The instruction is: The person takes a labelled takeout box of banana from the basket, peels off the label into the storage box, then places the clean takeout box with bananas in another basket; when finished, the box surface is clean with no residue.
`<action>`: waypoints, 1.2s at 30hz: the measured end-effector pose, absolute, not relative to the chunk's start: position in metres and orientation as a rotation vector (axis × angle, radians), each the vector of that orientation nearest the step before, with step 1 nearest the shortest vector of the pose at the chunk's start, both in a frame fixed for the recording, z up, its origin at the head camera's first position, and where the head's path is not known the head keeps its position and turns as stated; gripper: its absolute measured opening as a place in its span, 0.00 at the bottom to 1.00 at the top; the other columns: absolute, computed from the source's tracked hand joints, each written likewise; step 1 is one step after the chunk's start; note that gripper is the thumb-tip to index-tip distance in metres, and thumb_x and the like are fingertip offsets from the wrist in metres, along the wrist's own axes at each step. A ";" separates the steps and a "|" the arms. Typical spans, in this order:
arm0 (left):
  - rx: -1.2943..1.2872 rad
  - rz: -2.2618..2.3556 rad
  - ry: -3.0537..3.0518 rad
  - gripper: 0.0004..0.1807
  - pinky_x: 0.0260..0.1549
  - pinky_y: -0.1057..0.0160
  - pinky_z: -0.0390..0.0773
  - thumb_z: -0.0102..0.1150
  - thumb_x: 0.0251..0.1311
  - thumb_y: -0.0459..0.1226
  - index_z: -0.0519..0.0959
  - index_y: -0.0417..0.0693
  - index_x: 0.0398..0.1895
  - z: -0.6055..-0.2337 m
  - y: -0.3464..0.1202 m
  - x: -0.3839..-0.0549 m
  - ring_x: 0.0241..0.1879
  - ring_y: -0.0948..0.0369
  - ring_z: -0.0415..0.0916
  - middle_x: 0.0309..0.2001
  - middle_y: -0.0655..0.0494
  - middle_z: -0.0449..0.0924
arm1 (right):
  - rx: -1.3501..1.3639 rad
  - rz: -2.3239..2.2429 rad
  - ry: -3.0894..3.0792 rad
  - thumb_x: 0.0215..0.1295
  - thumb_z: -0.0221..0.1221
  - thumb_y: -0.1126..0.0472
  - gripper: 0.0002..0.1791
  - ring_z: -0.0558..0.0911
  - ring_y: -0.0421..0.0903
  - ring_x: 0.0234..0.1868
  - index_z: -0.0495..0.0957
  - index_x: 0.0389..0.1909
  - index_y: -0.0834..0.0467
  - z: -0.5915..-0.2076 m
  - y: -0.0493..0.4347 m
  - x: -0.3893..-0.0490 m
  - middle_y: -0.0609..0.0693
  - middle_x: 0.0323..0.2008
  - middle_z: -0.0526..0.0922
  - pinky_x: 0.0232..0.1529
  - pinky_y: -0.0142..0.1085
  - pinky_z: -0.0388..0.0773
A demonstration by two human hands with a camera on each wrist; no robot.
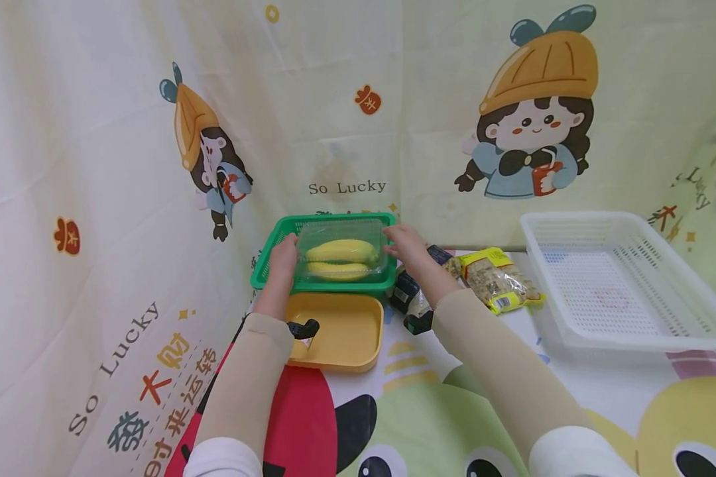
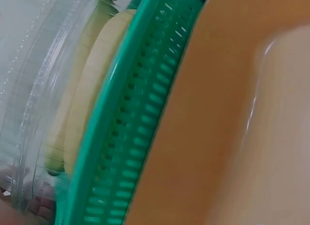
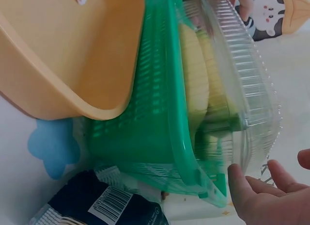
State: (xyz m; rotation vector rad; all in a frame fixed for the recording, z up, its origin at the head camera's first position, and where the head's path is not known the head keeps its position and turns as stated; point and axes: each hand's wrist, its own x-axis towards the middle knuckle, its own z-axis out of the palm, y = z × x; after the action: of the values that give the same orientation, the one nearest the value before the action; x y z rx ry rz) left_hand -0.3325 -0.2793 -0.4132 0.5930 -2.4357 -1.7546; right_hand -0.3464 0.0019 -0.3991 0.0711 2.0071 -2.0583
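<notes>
A clear ribbed plastic box is at the green basket, tilted over its opening in the right wrist view. Two yellow bananas show through the clear plastic, inside the basket's rim. My left hand holds the box's left end; in the left wrist view its fingers show through the plastic at the corner. My right hand is at the opposite end, fingers extended and spread. One fingertip is right at the box's edge.
An orange-yellow tray stands in front of the basket, with a small item inside. To the right lie a yellow-edged food bag and dark packets. A white mesh basket stands farther right. A printed curtain hangs behind.
</notes>
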 end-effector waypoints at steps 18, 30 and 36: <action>0.747 -1.561 -2.752 0.40 0.75 0.48 0.53 0.27 0.72 0.62 0.58 0.45 0.76 -0.408 -0.286 -0.345 0.76 0.49 0.52 0.78 0.46 0.53 | 0.107 -1.901 1.931 0.72 0.52 0.49 0.32 0.58 0.60 0.76 0.62 0.74 0.53 -0.396 -0.011 -0.360 0.57 0.78 0.51 0.75 0.47 0.60; 0.817 -1.571 -2.804 0.43 0.75 0.45 0.53 0.27 0.72 0.63 0.48 0.45 0.79 -0.418 -0.293 -0.354 0.78 0.47 0.47 0.79 0.46 0.47 | 0.171 -1.961 1.771 0.69 0.54 0.50 0.37 0.40 0.58 0.80 0.55 0.77 0.52 -0.405 -0.026 -0.366 0.54 0.80 0.38 0.79 0.47 0.43; 0.785 -1.579 -2.835 0.43 0.75 0.44 0.53 0.27 0.72 0.63 0.49 0.45 0.79 -0.420 -0.292 -0.355 0.77 0.47 0.47 0.79 0.45 0.46 | 0.140 -1.965 1.777 0.70 0.52 0.49 0.35 0.39 0.56 0.80 0.57 0.76 0.51 -0.413 -0.030 -0.366 0.49 0.81 0.36 0.80 0.48 0.42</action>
State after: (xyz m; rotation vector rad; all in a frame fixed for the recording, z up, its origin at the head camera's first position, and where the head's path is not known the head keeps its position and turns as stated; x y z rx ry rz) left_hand -0.3545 -0.2922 -0.4202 0.7847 -2.8347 -1.5788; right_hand -0.3660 -0.0301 -0.4127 0.1403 1.7774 -1.9650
